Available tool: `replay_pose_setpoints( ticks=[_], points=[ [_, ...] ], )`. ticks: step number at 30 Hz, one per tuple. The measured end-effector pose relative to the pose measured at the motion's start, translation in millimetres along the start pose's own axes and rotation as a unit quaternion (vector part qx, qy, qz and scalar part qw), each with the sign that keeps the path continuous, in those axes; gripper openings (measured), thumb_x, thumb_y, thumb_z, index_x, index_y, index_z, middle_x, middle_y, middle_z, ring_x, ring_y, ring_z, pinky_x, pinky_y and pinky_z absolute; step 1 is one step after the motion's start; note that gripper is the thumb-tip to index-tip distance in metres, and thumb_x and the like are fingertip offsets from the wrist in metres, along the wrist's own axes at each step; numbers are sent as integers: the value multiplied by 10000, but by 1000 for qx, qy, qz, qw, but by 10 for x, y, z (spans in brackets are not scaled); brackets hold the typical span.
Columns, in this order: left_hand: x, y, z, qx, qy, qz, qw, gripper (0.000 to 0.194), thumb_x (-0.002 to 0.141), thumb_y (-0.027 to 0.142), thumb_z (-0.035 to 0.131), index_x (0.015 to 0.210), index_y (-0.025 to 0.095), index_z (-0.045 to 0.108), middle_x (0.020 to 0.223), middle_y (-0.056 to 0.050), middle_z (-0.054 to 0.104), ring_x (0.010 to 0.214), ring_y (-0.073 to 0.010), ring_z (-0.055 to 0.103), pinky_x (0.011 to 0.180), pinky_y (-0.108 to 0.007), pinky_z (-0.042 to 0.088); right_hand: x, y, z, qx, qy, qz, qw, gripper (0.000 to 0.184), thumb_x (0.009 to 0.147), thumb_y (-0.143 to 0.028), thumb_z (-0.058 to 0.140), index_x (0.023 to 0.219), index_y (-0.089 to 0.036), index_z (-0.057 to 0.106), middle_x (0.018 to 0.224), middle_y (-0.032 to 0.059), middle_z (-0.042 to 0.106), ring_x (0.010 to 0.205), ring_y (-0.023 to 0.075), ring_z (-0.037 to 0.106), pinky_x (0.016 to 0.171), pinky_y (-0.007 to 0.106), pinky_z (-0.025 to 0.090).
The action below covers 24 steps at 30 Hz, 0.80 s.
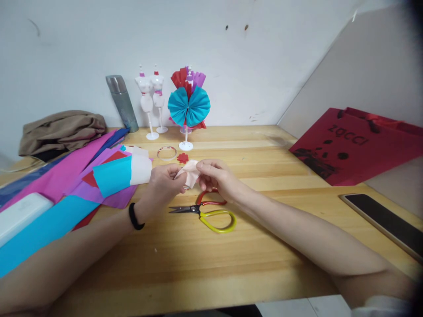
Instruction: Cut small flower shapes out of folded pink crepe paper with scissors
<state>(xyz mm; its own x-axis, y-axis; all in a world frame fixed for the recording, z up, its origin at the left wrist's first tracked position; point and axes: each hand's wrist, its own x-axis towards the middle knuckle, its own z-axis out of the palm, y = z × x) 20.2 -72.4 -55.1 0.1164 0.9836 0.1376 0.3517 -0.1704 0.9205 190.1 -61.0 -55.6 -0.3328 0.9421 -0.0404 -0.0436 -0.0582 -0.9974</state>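
Note:
Both my hands pinch a small pale pink piece of crepe paper (191, 177) above the table. My left hand (165, 178), with a black band at the wrist, grips its left side. At the right edge, the fingers of my right hand (216, 176) are closed on the same piece. Scissors (194, 210) with one red and one yellow handle lie just below, blades pointing left and slightly parted. Behind the hands a red paper flower cutout (183, 158) lies flat beside a roll of clear tape (167, 152).
Coloured paper sheets (112, 176) and a white box (23, 215) lie left. Behind stand a bottle (122, 103), two small white mannequins (145, 101) and one dressed in a blue paper fan (189, 106). A red bag (357, 145) and a phone (385, 224) are right.

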Motion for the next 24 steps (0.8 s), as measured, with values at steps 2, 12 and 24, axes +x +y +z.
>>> replay_pose_setpoints(
  ticks=[2,12,24],
  points=[
    [0,-13,0,21,2,10,1000,181,732,228,599,557,185,576,504,9,613,480,-122,596,451,-203,434,-4,-5,7,0,-1,7,1000,299,738,-445,676,624,-176,614,441,2,549,368,80,420,377,236,229],
    [-52,30,-14,180,5,104,978,267,759,170,529,508,195,443,485,36,427,510,-103,362,484,-235,244,-5,-38,25,-11,16,41,999,148,737,-295,645,667,-169,613,433,-3,541,377,80,432,389,219,247],
    [-29,-36,-15,290,-6,190,938,185,757,125,505,588,163,572,512,42,442,508,-92,370,500,-230,245,45,9,45,-3,33,10,999,48,620,-154,648,596,-173,611,490,-30,589,421,70,468,445,210,325]
  ],
)
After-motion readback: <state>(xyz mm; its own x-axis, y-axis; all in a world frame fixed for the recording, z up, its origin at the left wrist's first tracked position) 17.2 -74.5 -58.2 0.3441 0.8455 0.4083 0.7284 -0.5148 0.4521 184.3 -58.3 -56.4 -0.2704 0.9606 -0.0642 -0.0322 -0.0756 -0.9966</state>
